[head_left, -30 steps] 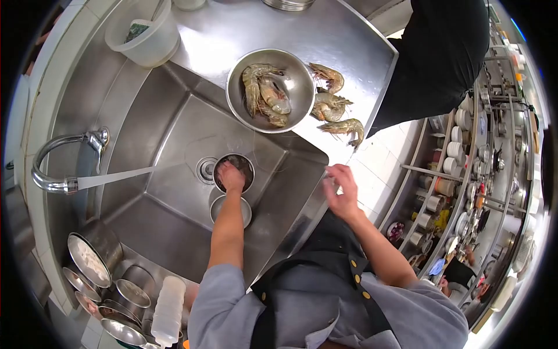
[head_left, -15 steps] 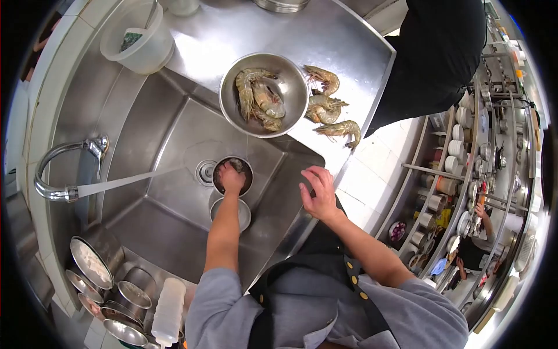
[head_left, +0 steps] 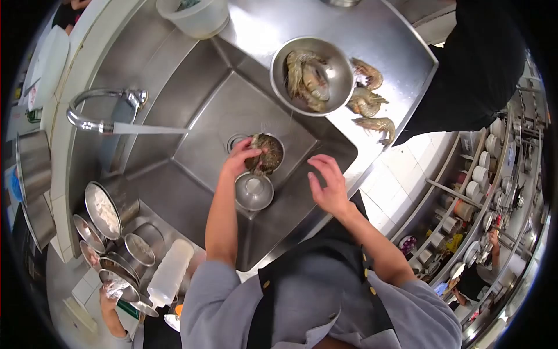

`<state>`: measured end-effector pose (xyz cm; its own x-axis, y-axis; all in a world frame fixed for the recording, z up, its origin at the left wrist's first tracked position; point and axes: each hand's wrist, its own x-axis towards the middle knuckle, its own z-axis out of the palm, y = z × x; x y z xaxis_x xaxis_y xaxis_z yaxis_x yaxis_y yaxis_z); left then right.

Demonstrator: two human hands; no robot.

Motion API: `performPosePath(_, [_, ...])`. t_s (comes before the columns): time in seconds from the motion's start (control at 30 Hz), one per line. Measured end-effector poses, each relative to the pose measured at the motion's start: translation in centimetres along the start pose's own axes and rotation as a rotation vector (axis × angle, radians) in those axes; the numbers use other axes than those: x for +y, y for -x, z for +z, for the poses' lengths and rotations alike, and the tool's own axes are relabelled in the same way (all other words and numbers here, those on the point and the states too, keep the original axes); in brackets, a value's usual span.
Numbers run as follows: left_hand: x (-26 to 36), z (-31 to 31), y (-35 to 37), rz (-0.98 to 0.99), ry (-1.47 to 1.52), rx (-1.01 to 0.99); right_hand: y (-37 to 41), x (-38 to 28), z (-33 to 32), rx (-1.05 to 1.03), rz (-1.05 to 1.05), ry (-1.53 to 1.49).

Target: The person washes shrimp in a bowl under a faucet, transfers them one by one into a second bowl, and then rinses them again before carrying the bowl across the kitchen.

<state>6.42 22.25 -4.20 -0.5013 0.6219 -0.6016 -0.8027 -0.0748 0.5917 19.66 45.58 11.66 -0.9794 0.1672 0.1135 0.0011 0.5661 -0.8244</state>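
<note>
My left hand (head_left: 239, 158) grips a prawn (head_left: 263, 156) just over a small steel bowl (head_left: 273, 145) that stands in the sink (head_left: 197, 145) by the drain. A second small steel bowl (head_left: 254, 192) sits right below it, close to my wrist. My right hand (head_left: 327, 187) hovers over the sink's right side with fingers spread and nothing in it. A large steel bowl (head_left: 334, 61) with several prawns rests on the sink's far corner. Three loose prawns (head_left: 367, 100) lie on the counter (head_left: 378, 35) beside it.
A tap (head_left: 96, 119) at the left runs water into the sink. Several steel containers (head_left: 107, 212) and a squeeze bottle (head_left: 168, 273) stand at the near left. A white tub (head_left: 197, 16) sits at the back. A person in black (head_left: 479, 70) stands at the right; another person's hand (head_left: 107, 299) shows at bottom left.
My left hand has come up out of the small bowl with a prawn in it. My right hand moved left from the sink's edge over the basin. The view shifted.
</note>
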Motion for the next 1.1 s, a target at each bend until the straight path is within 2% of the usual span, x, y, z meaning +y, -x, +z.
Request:
performPosePath(0.07, [4.3,3.4,2.8,0.044,0.048,-0.074,-2.2,-1.8,-2.6,0.100,-0.077,0.074])
performPosePath(0.13, [8.4,6.8,5.5,0.241,0.122,-0.097,-4.8,-2.4,-5.9,0.248,-0.145,0.233])
performPosePath(0.17, [10.4,8.7,6.5,0.243,0.119,-0.114,-6.5,-1.5,-8.2,0.316,-0.148,0.324])
performPosePath(0.23, [14.2,12.8,7.1,0.443,-0.107,-0.094,-9.4,2.3,-12.2,0.178,0.006,0.445])
performPosePath(0.3, [16.8,16.3,5.5,0.517,-0.216,-0.108,-12.3,7.0,-14.9,-0.143,0.182,0.386])
performPosePath(0.33, [17.8,17.8,4.4,0.567,-0.318,-0.112,-13.5,8.0,-14.8,-0.140,0.167,0.381])
performPosePath(0.4, [19.7,19.7,2.2,0.560,-0.468,-0.114,-15.4,8.9,-14.3,-0.218,0.120,0.591])
performPosePath(0.43, [20.6,20.1,1.2,0.567,-0.480,-0.111,-15.8,8.6,-13.9,-0.209,0.111,0.583])
performPosePath(0.5, [22.0,20.9,-0.5,0.361,-0.625,-0.089,-16.7,8.2,-13.3,-0.125,0.225,0.642])
performPosePath(0.57, [23.1,20.9,-1.4,0.337,-0.598,-0.140,-17.6,9.9,-13.6,-0.124,0.174,0.599])
performPosePath(0.67, [24.2,20.4,-1.8,0.272,-0.545,-0.189,-18.4,8.0,-13.9,-0.013,0.197,0.548])
performPosePath(0.73, [24.5,19.6,-1.7,0.213,-0.465,-0.219,-18.1,5.7,-13.8,0.192,0.125,0.329])
performPosePath(0.77, [24.6,19.2,-1.6,0.220,-0.468,-0.205,-18.6,5.1,-13.9,0.187,0.113,0.319])
performPosePath(0.83, [24.1,18.8,-0.3,0.259,-0.347,-0.185,-19.1,5.3,-13.9,0.046,-0.029,0.362])
performPosePath(0.9, [23.2,17.9,1.5,0.255,-0.369,-0.145,-20.0,7.4,-13.7,-0.021,-0.013,0.451])
performPosePath(1.0, [20.5,15.6,4.2,0.378,-0.290,-0.106,-19.9,11.3,-13.4,-0.301,0.062,0.690])
performPosePath(1.1, [14.7,12.0,6.4,0.311,-0.151,0.006,-21.3,11.9,-14.1,-0.376,0.082,0.663])
